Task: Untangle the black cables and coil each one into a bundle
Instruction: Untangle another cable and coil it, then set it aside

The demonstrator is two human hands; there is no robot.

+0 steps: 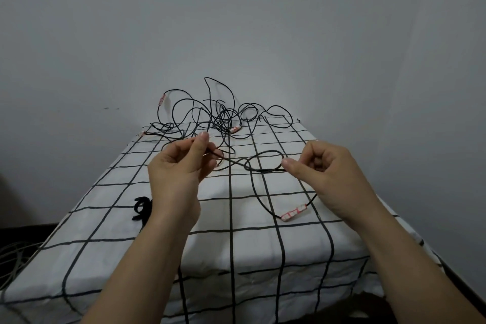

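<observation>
Black cable (263, 170) — left hand (176, 173), right hand (331, 173)

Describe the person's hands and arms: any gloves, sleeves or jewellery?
Nothing is worn. The left hand and right hand are bare, with no gloves, rings or watch in view. Both forearms are uncovered to the frame's edge; no sleeve shows.

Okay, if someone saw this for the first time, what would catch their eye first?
The left hand and right hand, mid-frame, each pinch a black cable that loops between them above the grid-patterned cloth. Behind them, at the cloth's far edge, a tangle of black cables rears up against the grey wall.
</observation>
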